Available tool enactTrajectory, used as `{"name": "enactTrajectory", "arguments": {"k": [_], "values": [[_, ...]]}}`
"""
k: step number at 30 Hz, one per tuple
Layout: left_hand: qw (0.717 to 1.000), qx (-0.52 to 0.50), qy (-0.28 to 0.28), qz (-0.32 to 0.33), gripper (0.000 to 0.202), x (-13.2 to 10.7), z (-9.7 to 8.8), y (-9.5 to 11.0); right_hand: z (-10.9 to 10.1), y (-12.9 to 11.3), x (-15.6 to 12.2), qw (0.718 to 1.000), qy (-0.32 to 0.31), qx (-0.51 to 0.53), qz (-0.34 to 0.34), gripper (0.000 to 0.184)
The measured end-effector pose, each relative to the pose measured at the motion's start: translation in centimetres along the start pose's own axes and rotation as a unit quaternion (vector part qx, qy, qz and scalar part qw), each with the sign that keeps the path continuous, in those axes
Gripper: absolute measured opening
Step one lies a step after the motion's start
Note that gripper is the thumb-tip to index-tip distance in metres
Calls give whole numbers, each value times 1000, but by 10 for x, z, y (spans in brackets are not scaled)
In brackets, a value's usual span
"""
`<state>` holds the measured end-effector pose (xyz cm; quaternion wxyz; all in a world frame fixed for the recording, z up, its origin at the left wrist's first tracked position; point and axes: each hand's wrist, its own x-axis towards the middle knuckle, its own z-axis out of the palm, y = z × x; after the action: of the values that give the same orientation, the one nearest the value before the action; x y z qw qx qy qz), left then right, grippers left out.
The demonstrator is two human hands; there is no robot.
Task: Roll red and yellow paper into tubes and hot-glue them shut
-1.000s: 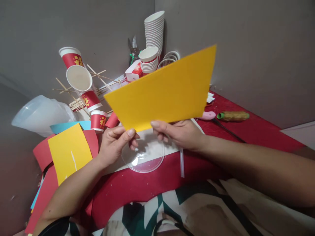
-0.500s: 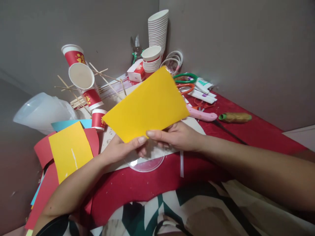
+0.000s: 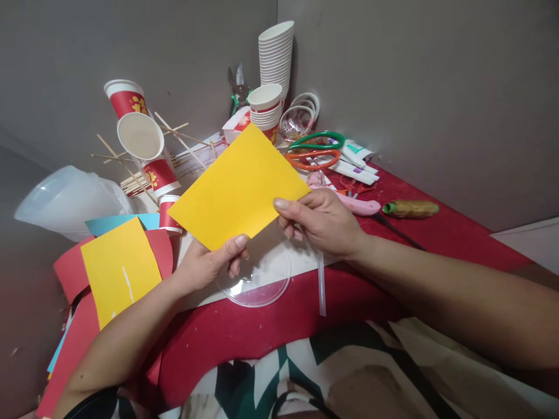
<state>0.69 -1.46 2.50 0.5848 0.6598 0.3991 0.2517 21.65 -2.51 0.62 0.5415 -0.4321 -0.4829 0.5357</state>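
Note:
A plain yellow sheet of paper [image 3: 242, 189] is held up at a slant over the table, between both of my hands. My left hand [image 3: 213, 262] is closed on its lower left edge, thumb on the front face. The right edge is pinched by my right hand [image 3: 323, 221], whose thumb also lies on the front; the fingers behind the sheet are partly hidden. Below the hands lies a round clear plastic lid [image 3: 257, 291]. A translucent glue stick [image 3: 322, 285] lies under my right hand.
Green-and-orange-handled scissors [image 3: 317, 148], a pink glue gun [image 3: 360, 205] and a thread spool [image 3: 410, 209] lie right. Stacked paper cups [image 3: 276, 58] stand at the back. Left are a cup-and-stick structure [image 3: 142, 137], a plastic container [image 3: 72, 198] and coloured paper [image 3: 120, 267].
The yellow sheet has shifted left and turned a little. My right hand has moved up along it to the right edge, away from my left hand.

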Motion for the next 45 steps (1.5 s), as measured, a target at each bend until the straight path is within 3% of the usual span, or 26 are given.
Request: {"name": "enactTrajectory", "arguments": {"k": [4, 16, 22, 27, 30, 32, 34, 36, 38, 41, 43, 45], "values": [[1000, 18, 11, 8, 41, 1, -1, -1, -1, 3, 1, 999, 32, 10, -23, 49], [996, 52, 47, 63, 48, 4, -1, -1, -7, 5, 3, 995, 34, -9, -88, 42], [996, 48, 58, 49, 50, 5, -3, -4, -7, 2, 4, 982, 80, -45, -168, 41], [994, 39, 76, 63, 50, 5, -4, -8, -6, 4, 6, 979, 99, -30, -175, 41], [991, 4, 111, 78, 42, 7, -8, -14, -13, 0, 13, 974, 158, 35, -161, 36], [981, -49, 159, 97, 40, 12, -14, -17, -20, -6, 18, 956, 222, 99, -165, 33], [964, -118, 216, 104, 38, 19, -20, -17, -27, -12, 21, 944, 248, 117, -184, 30], [948, -175, 247, 94, 31, 26, -27, -15, -30, -15, 20, 957, 199, 77, -194, 32], [941, -216, 248, 74, 20, 30, -31, -10, -30, -17, 17, 981, 96, 7, -171, 35], [949, -258, 181, 2, 33, 28, -30, -5, -26, -16, 12, 990, -43, -66, -121, 41], [954, -269, 119, -54, 50, 22, -27, -5, -24, -16, 10, 987, -97, -87, -98, 44], [961, -258, 71, -77, 52, 15, -22, -7, -22, -16, 9, 984, -124, -100, -86, 45]]}}
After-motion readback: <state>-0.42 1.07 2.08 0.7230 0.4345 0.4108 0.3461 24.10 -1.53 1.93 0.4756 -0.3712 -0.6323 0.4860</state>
